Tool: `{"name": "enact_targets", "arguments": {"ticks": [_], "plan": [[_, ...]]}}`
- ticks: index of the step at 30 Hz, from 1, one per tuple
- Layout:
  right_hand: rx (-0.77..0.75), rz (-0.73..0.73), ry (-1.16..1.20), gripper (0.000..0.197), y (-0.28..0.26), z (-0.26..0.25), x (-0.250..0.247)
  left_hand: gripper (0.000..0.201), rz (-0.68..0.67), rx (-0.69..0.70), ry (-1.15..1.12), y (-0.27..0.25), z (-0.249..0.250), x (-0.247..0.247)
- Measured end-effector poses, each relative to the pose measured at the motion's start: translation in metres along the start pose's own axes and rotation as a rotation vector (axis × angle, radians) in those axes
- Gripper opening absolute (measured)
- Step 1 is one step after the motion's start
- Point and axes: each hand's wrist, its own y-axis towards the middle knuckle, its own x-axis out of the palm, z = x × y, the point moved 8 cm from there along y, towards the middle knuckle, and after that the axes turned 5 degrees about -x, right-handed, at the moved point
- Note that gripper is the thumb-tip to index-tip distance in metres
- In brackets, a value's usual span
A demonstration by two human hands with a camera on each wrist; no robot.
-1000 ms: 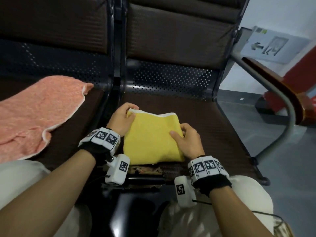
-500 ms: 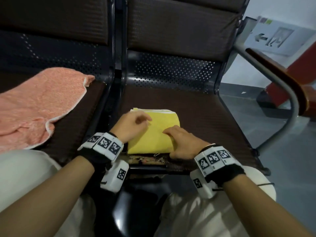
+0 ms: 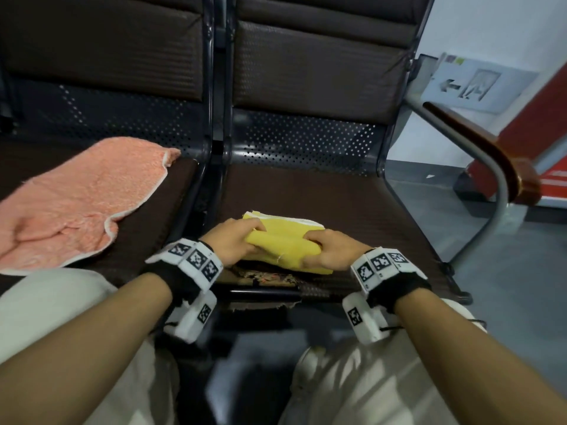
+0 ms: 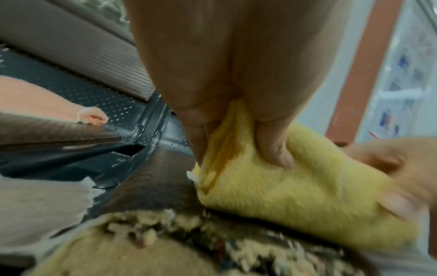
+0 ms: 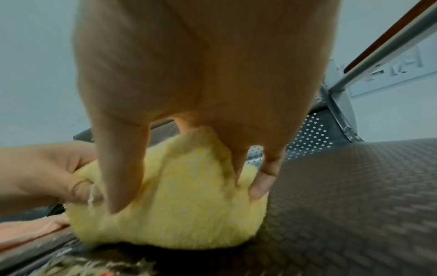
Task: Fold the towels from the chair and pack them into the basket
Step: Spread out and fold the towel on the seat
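Observation:
A folded yellow towel (image 3: 283, 240) lies at the front edge of the right-hand chair seat (image 3: 352, 204). My left hand (image 3: 236, 243) grips its left end, thumb under and fingers over the cloth. On the other end my right hand (image 3: 325, 253) holds it the same way. The near edge of the towel is bunched and raised between the two hands. In the left wrist view the towel (image 4: 283, 196) is pinched between thumb and fingers; in the right wrist view the towel (image 5: 177, 205) sits under my curled fingers. No basket is in view.
A pink towel (image 3: 73, 200) lies unfolded on the left-hand seat. A metal armrest with a wooden top (image 3: 491, 161) stands to the right of the seat. The seat's front edge is torn, with foam showing (image 3: 270, 276). My knees are below.
Both hands went from lying on the flat yellow towel to gripping its two ends, and the near edge has been bunched up and lifted. The towel looks narrower front to back.

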Motion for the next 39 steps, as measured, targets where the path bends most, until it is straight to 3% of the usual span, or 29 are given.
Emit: {"name": "enact_targets", "arguments": {"ticks": [2,7,10,13,16,20,25,27,29,31,34,36,39], "plan": [[0.020,-0.002,0.021,0.075,-0.002,0.008,-0.002,0.022,-0.014,-0.001,-0.140,0.004,-0.003,-0.008],[0.096,0.309,0.431,0.041,0.011,0.024,-0.027,0.011,0.034,-0.185,-0.364,0.025,-0.030,-0.016],[0.208,0.378,0.436,0.045,0.024,0.033,-0.030,0.018,0.139,-0.286,-0.315,0.040,-0.041,-0.018],[0.365,0.389,0.350,0.058,0.034,0.047,-0.020,0.026,0.204,-0.332,-0.255,0.053,-0.043,-0.016],[0.466,0.386,0.276,0.063,0.040,0.061,-0.012,0.033,0.168,-0.371,-0.207,0.064,-0.045,-0.009],[0.585,0.216,0.328,0.089,0.048,0.066,0.005,0.033,0.110,-0.415,-0.170,0.062,-0.050,-0.003],[0.460,0.198,0.433,0.079,0.049,0.046,0.002,0.042,-0.030,-0.418,0.111,0.040,-0.029,0.000],[0.319,0.259,0.548,0.074,0.039,0.029,-0.014,0.049,-0.011,-0.411,0.128,0.029,-0.018,-0.013],[0.131,0.342,0.612,0.063,0.019,0.005,-0.038,0.060,0.060,-0.270,0.031,0.020,0.007,-0.032],[-0.003,0.435,0.489,0.049,-0.010,-0.017,-0.064,0.085,0.064,-0.055,-0.080,0.007,0.046,-0.048],[-0.174,0.520,0.400,0.034,-0.063,-0.042,-0.095,0.120,-0.094,0.103,-0.186,-0.014,0.103,-0.056],[-0.262,0.568,0.442,0.028,-0.105,-0.047,-0.110,0.118,-0.179,0.173,-0.242,-0.029,0.137,-0.057],[-0.315,0.700,0.610,0.025,-0.173,-0.032,-0.125,0.082,-0.268,0.285,-0.258,-0.049,0.189,-0.049]]}}
